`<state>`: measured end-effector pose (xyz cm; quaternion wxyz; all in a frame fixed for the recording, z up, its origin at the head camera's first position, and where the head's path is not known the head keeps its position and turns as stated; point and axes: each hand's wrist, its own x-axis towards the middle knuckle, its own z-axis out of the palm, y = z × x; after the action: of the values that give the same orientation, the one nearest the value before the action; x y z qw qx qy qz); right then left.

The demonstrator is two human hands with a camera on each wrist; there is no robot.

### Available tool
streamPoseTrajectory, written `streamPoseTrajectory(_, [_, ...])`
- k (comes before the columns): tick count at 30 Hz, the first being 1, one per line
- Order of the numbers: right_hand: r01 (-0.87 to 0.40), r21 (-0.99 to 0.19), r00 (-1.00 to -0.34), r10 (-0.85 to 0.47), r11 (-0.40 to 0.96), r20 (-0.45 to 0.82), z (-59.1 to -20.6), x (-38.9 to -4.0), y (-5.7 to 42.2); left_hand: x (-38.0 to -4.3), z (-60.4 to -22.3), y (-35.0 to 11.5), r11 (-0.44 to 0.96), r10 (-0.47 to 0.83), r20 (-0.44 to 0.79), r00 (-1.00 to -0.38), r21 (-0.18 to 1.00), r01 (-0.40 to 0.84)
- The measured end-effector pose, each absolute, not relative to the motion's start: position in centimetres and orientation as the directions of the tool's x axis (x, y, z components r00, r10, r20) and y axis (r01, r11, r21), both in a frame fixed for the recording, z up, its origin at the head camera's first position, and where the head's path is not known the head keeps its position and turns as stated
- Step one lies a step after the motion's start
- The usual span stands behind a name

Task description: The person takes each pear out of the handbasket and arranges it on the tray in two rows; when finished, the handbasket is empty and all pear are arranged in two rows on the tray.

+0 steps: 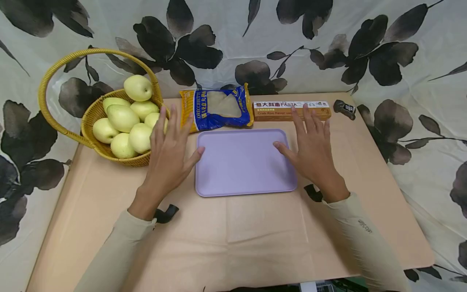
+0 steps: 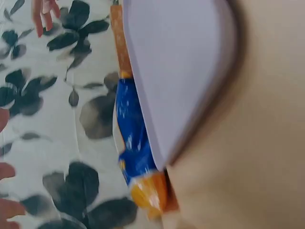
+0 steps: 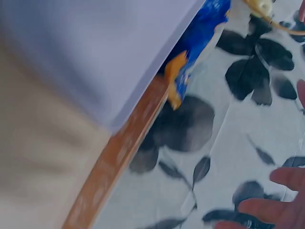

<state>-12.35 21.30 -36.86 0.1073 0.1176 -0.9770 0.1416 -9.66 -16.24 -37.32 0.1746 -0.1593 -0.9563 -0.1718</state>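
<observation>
While the left hand (image 1: 167, 154) and right hand (image 1: 311, 152) spread wide in the head view, holding nothing, one rectangular lilac tray (image 1: 246, 166) lies between them. Around it: one yellow wicker basket (image 1: 133, 162) with eight visible round green fruits (image 1: 123, 117) at ten o'clock, one blue-and-yellow plastic pasta bag (image 1: 222, 107) at eleven, one brown cardboard pasta box (image 1: 277, 115) at one, one small black packet (image 1: 344, 108) at two. The left wrist view shows the tray at one o'clock; the right wrist view, at eleven

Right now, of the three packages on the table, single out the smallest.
The black packet at the row's right end; the pasta box and the blue-and-yellow bag are both plainly larger.
</observation>
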Motion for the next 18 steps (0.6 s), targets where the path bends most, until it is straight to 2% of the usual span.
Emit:
streamPoseTrajectory(5, [-0.387,-0.365,-0.900,-0.259,0.847,0.351,-37.0,-12.4,18.3,-7.9,-37.9,-19.0,0.858,0.039,0.562,-0.826,0.405,0.316])
streamPoseTrajectory(9, [-0.457,-0.418,-0.869,-0.295,0.785,0.397,-36.9,-12.4,16.1,-6.7,-38.5,-21.2,0.814,-0.128,0.630,-0.766,0.508,0.282])
streamPoseTrajectory(13, [-0.512,-0.439,-0.840,-0.323,0.738,0.436,-36.8,-12.4,14.2,-5.8,-38.9,-23.2,0.764,-0.248,0.625,-0.740,0.596,0.248])
streamPoseTrajectory(18, [-0.581,-0.451,-0.796,-0.358,0.677,0.487,-36.7,-12.5,12.1,-5.1,-39.4,-25.8,0.675,-0.368,0.521,-0.770,0.719,0.165])
